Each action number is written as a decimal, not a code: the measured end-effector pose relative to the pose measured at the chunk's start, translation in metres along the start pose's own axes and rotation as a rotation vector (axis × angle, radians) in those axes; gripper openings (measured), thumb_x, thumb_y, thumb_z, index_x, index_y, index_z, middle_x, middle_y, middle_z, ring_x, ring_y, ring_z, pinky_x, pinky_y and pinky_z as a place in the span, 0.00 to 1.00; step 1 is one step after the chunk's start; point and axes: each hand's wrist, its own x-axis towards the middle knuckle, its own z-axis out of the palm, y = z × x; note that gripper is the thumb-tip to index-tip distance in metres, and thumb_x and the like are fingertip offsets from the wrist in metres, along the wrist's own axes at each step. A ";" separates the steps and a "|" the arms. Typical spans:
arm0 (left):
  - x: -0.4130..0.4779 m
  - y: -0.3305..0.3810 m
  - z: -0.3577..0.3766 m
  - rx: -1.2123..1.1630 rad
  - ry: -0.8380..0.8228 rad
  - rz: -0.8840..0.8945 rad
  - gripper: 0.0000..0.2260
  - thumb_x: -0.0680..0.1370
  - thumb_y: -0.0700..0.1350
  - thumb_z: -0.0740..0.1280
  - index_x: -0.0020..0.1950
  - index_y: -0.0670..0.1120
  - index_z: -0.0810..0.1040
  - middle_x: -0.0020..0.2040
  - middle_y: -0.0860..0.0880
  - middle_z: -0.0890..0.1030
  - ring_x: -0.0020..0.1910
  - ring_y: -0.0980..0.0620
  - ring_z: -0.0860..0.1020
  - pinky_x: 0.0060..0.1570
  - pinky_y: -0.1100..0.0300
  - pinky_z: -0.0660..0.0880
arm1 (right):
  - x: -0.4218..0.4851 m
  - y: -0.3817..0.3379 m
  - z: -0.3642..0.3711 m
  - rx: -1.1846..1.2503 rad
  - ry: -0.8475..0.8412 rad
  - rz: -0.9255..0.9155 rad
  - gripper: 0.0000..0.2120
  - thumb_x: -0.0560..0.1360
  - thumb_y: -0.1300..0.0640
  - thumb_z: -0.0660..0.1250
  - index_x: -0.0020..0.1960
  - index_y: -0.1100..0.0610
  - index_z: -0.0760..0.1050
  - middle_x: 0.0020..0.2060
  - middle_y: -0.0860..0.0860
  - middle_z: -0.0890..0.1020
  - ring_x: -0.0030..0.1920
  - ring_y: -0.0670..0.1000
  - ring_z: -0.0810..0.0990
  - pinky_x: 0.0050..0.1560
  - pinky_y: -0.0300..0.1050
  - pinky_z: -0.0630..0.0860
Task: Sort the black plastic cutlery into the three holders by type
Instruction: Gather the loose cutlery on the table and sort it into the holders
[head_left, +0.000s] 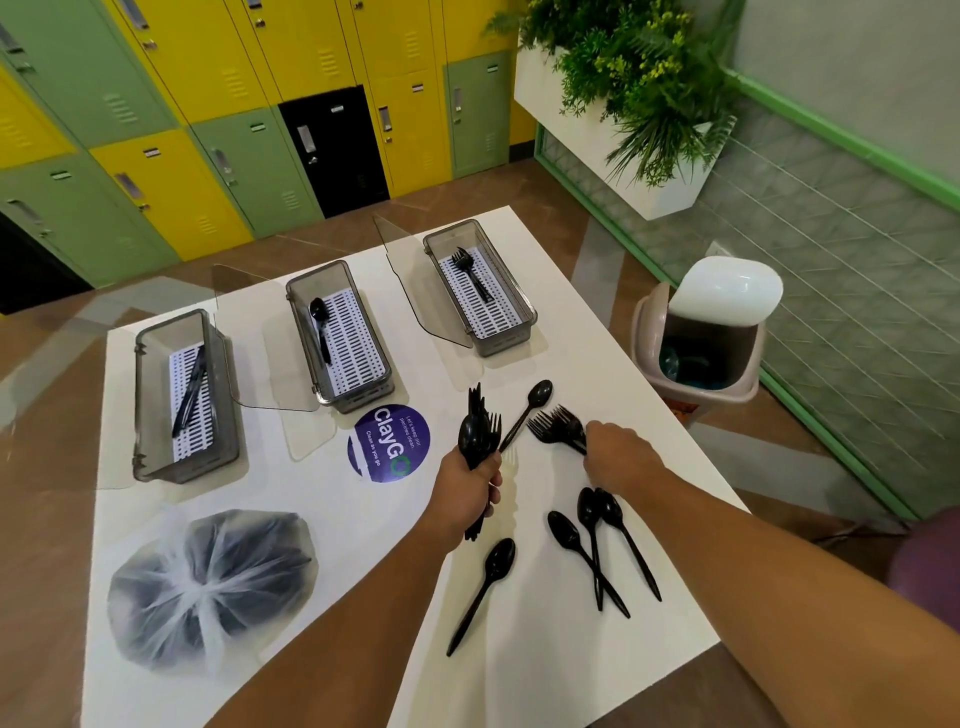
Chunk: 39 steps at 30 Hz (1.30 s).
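Head view, looking down: a person is standing at a white desk (363, 545) and sorting black plastic cutlery. The left hand (470, 486) is gripping a mixed bundle (478, 431) upright, with its fingers clamped round the handles and spoon bowls and fork tines sticking up. The right hand (618, 452) is reaching just right of it, fingers curling over the handles of a cluster of forks (556, 426) lying on the desk. Its fingertips are hidden, so the firmness of the hold cannot be told. A loose spoon (527, 410) is lying between the hands, three crossed spoons (597, 540) are lying by the right forearm, and a single spoon (483, 587) is lying nearer.

Along the far side three grey holders are standing open. The left holder (140, 405) is carrying what look like knives (189, 389), the middle holder (298, 332) one spoon (319, 327), and the right holder (524, 296) one fork (470, 270).

The step in hand seems to be gathering forks, with the sorting barely begun. The next move probably calls for lifting the forks together and carrying them to the far right holder. A knotted plastic bag (208, 587) is sitting near left
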 end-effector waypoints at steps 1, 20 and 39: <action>0.000 0.000 0.000 -0.001 0.000 -0.002 0.04 0.83 0.40 0.63 0.48 0.43 0.73 0.35 0.47 0.75 0.28 0.51 0.72 0.28 0.58 0.69 | -0.001 -0.002 0.000 -0.019 -0.006 -0.004 0.08 0.78 0.62 0.58 0.57 0.57 0.69 0.56 0.55 0.76 0.56 0.58 0.75 0.49 0.48 0.69; -0.008 0.006 -0.011 -0.101 -0.022 -0.011 0.05 0.81 0.41 0.67 0.48 0.42 0.73 0.35 0.47 0.73 0.27 0.52 0.72 0.27 0.58 0.70 | 0.003 0.010 -0.022 0.333 -0.111 0.035 0.06 0.78 0.61 0.60 0.48 0.61 0.74 0.44 0.56 0.78 0.46 0.57 0.77 0.40 0.45 0.70; -0.010 0.021 -0.026 -0.144 0.081 -0.016 0.15 0.74 0.52 0.75 0.38 0.41 0.81 0.26 0.45 0.73 0.23 0.48 0.69 0.26 0.58 0.68 | -0.067 -0.109 -0.039 1.003 -0.473 -0.287 0.09 0.81 0.61 0.55 0.49 0.59 0.75 0.34 0.55 0.80 0.32 0.54 0.78 0.35 0.45 0.75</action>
